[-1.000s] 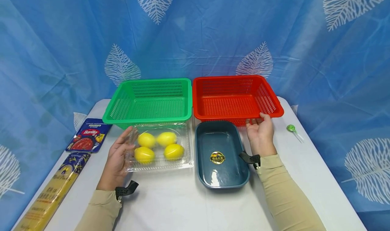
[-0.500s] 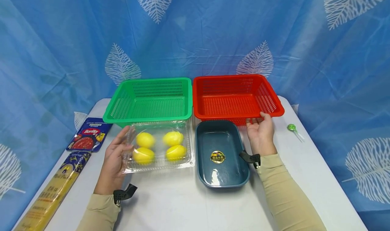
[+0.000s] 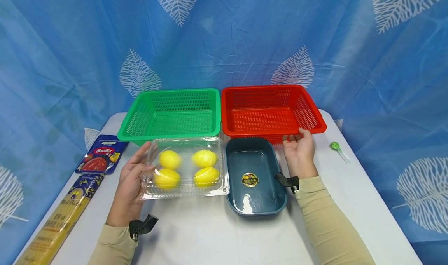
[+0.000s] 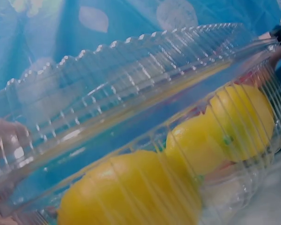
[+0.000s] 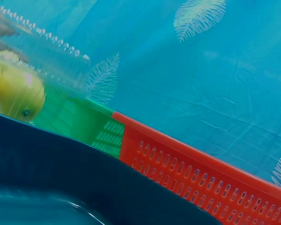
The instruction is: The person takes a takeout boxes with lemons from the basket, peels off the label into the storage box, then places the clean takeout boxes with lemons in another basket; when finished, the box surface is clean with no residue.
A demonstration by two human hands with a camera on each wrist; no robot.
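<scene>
In the head view my left hand [image 3: 130,185] grips the left side of a clear plastic clamshell box [image 3: 187,191] with several yellow lemons [image 3: 205,176] inside. Its lid looks closed in that view. The box is tilted, in front of the green basket [image 3: 168,135], and its right edge overlaps the dark blue tub [image 3: 257,195]. Lemons [image 4: 131,187] show large through the ribbed wall in the left wrist view. My right hand [image 3: 300,156] holds the front rim of the red basket [image 3: 273,133], thumb over the rim and fingers curled below.
A sauce pouch [image 3: 102,155] and a long pack of spaghetti [image 3: 57,222] lie along the left table edge. Near the right edge is a green lollipop [image 3: 335,145]. A blue leaf-patterned curtain [image 3: 224,35] hangs behind the white table [image 3: 196,234].
The clamshell box has shifted a little to the right, now overlapping the tub's edge. Inside it, the right-hand lemons have moved apart from the left ones. My right hand has stayed put.
</scene>
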